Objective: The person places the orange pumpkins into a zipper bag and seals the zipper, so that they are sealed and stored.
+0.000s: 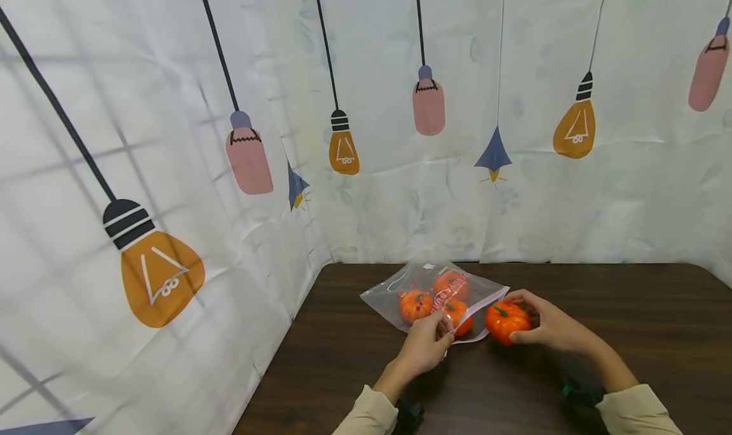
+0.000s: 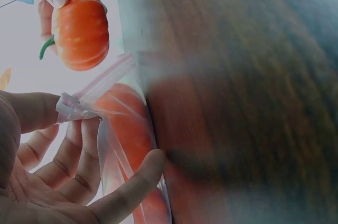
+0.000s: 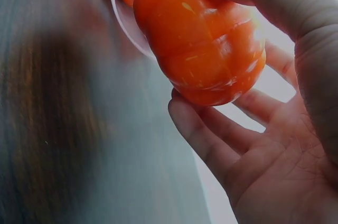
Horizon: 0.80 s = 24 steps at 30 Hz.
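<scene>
A clear plastic zip bag lies on the table with several small orange pumpkins inside. My left hand pinches the bag's zip edge between thumb and fingers; its mouth faces right. In my right hand is another orange pumpkin with a green stem, held between thumb and fingers just right of the bag's mouth. The right wrist view shows this pumpkin close up, with the bag's rim behind it. Pink print covers part of the bag's front.
The dark wooden table extends to the right and toward me. A white curtain printed with lamps hangs behind it and along the left side. Dark straps sit at both wrists.
</scene>
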Tool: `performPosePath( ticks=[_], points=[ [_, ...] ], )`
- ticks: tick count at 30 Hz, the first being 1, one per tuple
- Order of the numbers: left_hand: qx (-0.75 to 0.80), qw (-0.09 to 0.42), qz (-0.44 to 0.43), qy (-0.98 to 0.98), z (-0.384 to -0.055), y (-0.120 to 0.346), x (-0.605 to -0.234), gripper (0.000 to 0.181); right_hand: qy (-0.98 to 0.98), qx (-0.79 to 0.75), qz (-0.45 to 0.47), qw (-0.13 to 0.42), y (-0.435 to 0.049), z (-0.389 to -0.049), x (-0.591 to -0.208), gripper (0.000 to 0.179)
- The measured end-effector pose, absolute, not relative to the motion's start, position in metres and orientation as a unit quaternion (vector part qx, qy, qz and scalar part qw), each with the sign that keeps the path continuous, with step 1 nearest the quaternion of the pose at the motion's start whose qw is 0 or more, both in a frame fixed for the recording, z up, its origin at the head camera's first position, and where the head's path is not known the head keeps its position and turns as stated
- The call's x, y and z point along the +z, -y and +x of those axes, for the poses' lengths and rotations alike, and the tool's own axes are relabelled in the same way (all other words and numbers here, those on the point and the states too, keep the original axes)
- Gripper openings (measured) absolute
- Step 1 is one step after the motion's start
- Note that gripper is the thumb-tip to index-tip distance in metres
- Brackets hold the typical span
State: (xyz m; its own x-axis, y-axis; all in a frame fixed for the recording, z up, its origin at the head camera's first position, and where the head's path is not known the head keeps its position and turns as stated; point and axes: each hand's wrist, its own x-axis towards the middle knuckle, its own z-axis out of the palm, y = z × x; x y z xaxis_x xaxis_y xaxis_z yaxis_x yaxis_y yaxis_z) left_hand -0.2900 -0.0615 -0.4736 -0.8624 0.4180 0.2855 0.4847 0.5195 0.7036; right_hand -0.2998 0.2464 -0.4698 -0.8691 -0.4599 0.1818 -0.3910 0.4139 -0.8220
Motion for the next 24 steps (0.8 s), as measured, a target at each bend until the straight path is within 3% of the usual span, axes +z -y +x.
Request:
performPosePath(
  ticks=[24],
  points=[
    [-0.449,0.031,-0.261,0.854,-0.290,0.061,-0.475,0.008,-0.887,-0.410,-0.211,-0.018,-0.217,-0.300,-0.480,0.067]
  ],
)
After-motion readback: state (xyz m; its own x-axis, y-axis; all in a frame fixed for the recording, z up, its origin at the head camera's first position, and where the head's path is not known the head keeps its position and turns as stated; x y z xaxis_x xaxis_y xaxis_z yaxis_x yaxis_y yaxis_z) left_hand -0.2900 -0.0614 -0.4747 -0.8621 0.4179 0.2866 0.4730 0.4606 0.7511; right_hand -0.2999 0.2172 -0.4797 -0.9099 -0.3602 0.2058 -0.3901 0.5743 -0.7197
